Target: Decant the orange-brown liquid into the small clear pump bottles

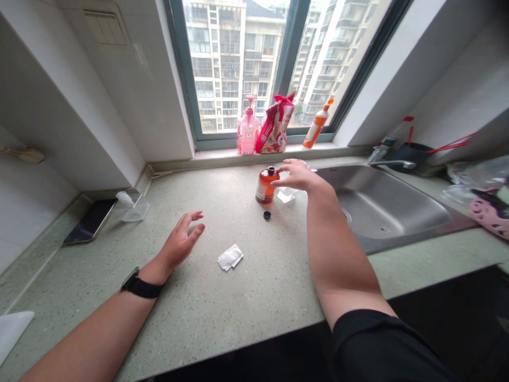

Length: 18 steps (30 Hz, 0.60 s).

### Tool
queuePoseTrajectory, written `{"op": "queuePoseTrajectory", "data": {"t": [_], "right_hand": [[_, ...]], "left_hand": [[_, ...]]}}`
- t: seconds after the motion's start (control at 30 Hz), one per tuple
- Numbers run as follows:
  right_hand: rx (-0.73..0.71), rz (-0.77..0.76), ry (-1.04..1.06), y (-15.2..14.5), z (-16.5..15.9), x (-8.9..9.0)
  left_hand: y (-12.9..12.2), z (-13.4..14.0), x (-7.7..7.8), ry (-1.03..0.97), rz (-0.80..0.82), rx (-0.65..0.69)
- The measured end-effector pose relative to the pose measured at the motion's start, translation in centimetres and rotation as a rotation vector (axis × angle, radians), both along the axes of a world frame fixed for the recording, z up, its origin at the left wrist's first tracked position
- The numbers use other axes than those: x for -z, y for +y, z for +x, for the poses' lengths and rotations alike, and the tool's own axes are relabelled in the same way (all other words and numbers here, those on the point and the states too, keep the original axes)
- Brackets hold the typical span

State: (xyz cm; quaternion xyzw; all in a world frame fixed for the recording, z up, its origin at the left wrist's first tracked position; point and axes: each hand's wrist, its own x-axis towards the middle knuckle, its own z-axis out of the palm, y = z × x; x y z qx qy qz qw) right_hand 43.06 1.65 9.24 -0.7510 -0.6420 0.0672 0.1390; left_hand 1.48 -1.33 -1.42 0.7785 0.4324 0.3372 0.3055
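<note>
A brown bottle with a pale label stands upright and uncapped on the counter, dark liquid showing at its bottom. My right hand is just right of it, fingers apart and curved; whether a fingertip touches the bottle I cannot tell. Behind that hand lies something clear and whitish, mostly hidden. A small black cap sits in front of the bottle. My left hand hovers at or just over the counter, thumb and fingers spread, holding nothing. Nearest to it is a folded white tissue.
A steel sink with a faucet is at right. On the sill stand a pink pump bottle, a red-and-white bag and an orange bottle. A phone and a clear tissue box lie at left.
</note>
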Motion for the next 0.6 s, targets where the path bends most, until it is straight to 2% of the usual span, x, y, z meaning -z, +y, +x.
{"op": "queuePoseTrajectory", "data": {"t": [0.17,0.3,0.37,0.5,0.6], "right_hand": [[-0.083,0.009,0.001,0.4,-1.3,0.1],[-0.122,0.017,0.027,0.5,-0.4,0.2],[-0.076,0.049,0.037,0.4,1.1,0.3],[0.116,0.114,0.076,0.2,4.1,0.9],[0.191,0.132,0.114,0.0,5.0,1.6]], "left_hand": [[0.0,0.0,0.0,0.004,-0.002,-0.004],[0.0,-0.1,0.0,0.003,0.002,-0.002],[0.0,-0.1,0.0,0.002,0.007,0.001],[0.1,-0.2,0.2,-0.002,0.012,0.008],[0.2,-0.2,0.4,-0.007,0.009,0.009]]}}
